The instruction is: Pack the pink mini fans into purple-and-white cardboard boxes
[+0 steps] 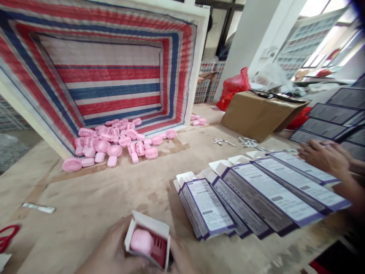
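Close to me at the bottom of the head view is a small open white box (134, 230) with a pink handheld fan (142, 241) inside it, handle end towards me. My left hand (112, 243) wraps the box from the left side. On its other side my right hand (181, 253) grips the right wall; part of this hand is cut off by the frame. Just to the right lies a row of purple and white cartons (209, 205) with open flaps. Beyond my hands is a heap of pink fans (114, 150).
A striped red, white and blue lined crate (114, 91) lies on its side behind the fans. A brown cardboard box (251, 114) stands at the back right. Another person's hands (325, 156) are by the cartons. Red scissors (8, 238) lie far left.
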A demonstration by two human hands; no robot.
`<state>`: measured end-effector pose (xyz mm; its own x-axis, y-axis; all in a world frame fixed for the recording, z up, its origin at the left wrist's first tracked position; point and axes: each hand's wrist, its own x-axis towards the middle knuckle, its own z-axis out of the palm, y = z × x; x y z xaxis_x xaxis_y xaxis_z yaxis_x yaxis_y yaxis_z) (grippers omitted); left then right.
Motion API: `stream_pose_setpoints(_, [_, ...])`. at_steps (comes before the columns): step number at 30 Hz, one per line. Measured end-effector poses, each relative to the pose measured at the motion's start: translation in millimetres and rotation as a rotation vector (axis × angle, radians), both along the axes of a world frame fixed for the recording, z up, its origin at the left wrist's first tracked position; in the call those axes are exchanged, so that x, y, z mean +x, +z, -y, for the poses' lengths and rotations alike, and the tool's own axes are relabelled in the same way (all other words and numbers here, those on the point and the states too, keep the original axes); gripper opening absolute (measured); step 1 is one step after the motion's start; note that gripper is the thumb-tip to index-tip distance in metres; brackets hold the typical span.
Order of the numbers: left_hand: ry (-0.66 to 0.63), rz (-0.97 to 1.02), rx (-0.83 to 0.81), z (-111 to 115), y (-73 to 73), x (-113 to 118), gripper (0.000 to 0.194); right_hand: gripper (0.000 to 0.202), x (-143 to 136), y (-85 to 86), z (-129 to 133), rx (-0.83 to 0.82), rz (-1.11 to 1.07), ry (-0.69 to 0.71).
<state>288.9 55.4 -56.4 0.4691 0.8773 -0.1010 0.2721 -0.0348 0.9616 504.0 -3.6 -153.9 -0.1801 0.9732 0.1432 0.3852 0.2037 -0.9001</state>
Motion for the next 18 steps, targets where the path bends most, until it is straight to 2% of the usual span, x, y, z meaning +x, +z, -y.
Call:
stream_pose_setpoints(2, [0.003,-0.053,0.033,-22.9,21.7,22.9,0.042,0.061,-2.0,-9.2,-0.4,0.001,0.030,-0.007])
stream_pose_setpoints(4, [0.036,-0.033,0.088,-44.9,42.2,58.8,0.044,0.038,-6.0,-21.7,-1.1,0.056,0.125,0.017])
stream_pose_setpoints(6, [0.023,0.071,0.020,-56.4,51.2,104.2,0.046,0.020,-11.1,-33.0,-3.2,0.121,0.234,0.021])
stream_pose_setpoints(9, [-0.012,0.164,-0.207,-48.1,40.8,162.8,0.041,0.019,-15.7,-42.2,-9.8,0.187,0.290,0.020])
stream_pose_setpoints(11, [-0.003,0.159,-0.255,-33.0,27.4,171.5,0.046,0.017,-14.2,-43.8,-14.5,0.217,0.292,0.067])
stream_pose_setpoints(12, [-0.002,0.152,-0.240,-25.9,21.3,162.2,0.050,0.016,-12.0,-43.9,-16.2,0.230,0.291,0.088])
stream_pose_setpoints(14, [0.009,0.103,-0.185,-17.0,12.3,114.8,0.057,0.019,-6.1,-43.9,-17.1,0.268,0.282,0.117])
stream_pose_setpoints(16, [0.066,-0.065,-0.097,-16.0,7.5,36.4,0.056,0.022,-0.8,-42.9,-14.3,0.310,0.260,0.149])
stream_pose_setpoints(18, [0.312,-0.327,0.037,-16.8,6.4,-58.1,0.063,0.022,1.8,-39.5,-8.7,0.323,0.238,0.169])
